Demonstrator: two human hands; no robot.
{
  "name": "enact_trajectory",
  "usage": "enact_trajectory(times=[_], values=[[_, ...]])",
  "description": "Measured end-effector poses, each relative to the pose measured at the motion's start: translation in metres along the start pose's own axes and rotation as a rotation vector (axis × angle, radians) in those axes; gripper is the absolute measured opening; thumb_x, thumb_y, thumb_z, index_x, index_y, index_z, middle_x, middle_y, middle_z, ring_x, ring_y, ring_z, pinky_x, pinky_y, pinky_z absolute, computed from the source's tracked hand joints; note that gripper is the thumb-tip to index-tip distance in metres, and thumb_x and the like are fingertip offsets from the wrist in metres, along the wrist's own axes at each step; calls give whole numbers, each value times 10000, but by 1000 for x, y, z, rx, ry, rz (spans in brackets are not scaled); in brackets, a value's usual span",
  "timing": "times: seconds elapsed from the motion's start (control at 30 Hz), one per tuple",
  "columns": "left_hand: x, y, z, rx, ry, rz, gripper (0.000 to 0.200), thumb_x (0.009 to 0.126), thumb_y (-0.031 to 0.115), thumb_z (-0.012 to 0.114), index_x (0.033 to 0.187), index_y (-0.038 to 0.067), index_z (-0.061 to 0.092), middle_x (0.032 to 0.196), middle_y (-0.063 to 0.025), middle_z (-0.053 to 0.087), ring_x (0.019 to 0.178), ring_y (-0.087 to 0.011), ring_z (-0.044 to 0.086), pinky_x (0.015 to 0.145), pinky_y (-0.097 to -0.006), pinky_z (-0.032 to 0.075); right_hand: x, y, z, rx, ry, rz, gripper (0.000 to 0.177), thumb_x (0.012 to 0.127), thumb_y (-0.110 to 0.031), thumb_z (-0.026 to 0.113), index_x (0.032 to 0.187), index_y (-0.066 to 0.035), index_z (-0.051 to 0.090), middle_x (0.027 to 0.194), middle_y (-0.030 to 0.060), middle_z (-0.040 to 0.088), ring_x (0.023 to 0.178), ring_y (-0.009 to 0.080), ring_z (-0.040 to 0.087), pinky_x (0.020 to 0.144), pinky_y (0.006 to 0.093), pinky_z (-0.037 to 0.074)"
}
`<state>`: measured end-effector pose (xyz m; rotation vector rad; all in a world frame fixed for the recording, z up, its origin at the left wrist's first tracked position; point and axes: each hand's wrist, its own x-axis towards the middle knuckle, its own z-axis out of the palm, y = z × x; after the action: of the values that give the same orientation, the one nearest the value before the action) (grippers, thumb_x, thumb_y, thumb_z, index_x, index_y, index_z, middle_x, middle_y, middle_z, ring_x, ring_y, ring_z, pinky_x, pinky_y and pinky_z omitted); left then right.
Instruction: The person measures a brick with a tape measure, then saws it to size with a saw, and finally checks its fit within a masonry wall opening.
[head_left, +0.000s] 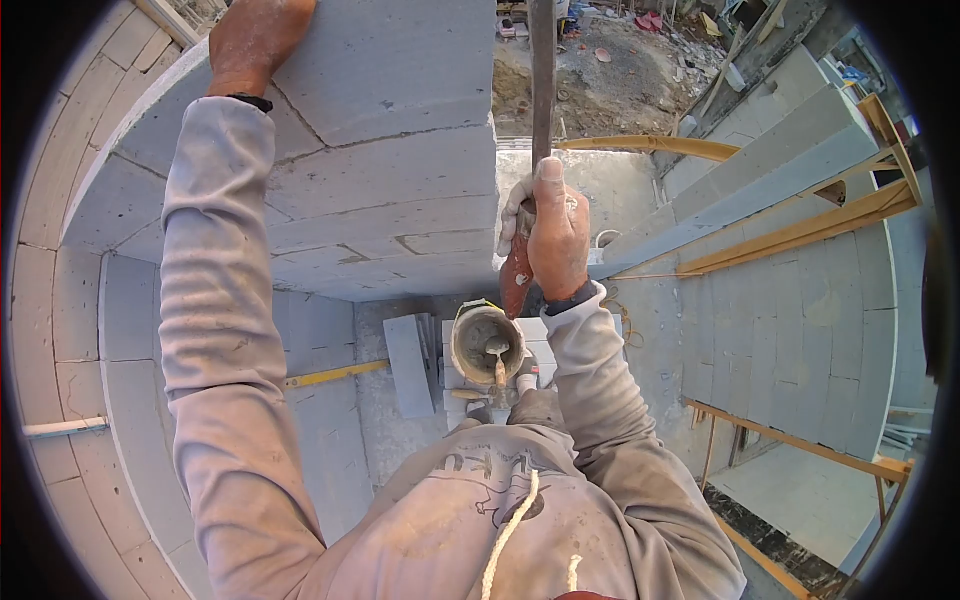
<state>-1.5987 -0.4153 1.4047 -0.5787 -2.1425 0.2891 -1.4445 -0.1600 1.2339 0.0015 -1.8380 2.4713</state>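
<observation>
My left hand [255,35] lies flat on top of a grey block wall [380,150], fingers spread over the upper block at the top left. My right hand [555,235] is closed around the red-brown handle of a long saw [541,70], thumb along the handle; the blade runs up along the wall's right edge. Both arms wear dusty grey sleeves.
Far below stands a bucket [485,343] of mortar with a trowel in it, next to a loose grey block [407,365]. Yellow wooden battens [800,235] brace block walls on the right. A yellow level [335,374] lies low on the left wall. Rubble lies outside beyond the wall.
</observation>
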Motion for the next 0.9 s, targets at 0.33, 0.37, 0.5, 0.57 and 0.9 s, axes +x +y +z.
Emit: enact_trajectory(times=[0.33,0.37,0.5,0.57,0.9], values=[[4,8,-11,-56,13,3,228,853,119,456,820,36,666,1005,-114,705,760,-302,678,648,-404,543,-6,24,-6,-70,20,249,595,998,-505,395,695,-17,553,550,66,536,442,146,517,412,291,411],[2,9,-8,-59,6,1,228,853,119,456,820,36,666,1005,-114,705,760,-302,678,648,-404,543,-6,11,-4,-71,19,257,595,998,-505,395,695,-17,553,550,66,536,442,146,517,412,291,411],[2,0,-4,-4,-5,-7,222,853,118,463,838,36,669,991,-118,707,770,-306,677,659,-402,541,3,22,2,19,-9,-109,604,1003,-506,381,704,-14,564,550,66,537,448,147,512,436,279,407],[0,4,-5,-14,-8,0,219,853,117,465,845,37,668,988,-119,707,777,-307,676,667,-400,541,16,70,-7,-288,37,104,596,1004,-497,389,740,1,584,580,68,554,471,155,530,432,274,413],[-1,-13,4,-52,-94,-99,289,894,178,398,1024,125,651,1123,-69,666,946,-296,642,813,-382,504,4,36,-1,5,-12,-143,586,1002,-510,390,731,-17,557,574,61,532,509,133,539,461,257,423]])
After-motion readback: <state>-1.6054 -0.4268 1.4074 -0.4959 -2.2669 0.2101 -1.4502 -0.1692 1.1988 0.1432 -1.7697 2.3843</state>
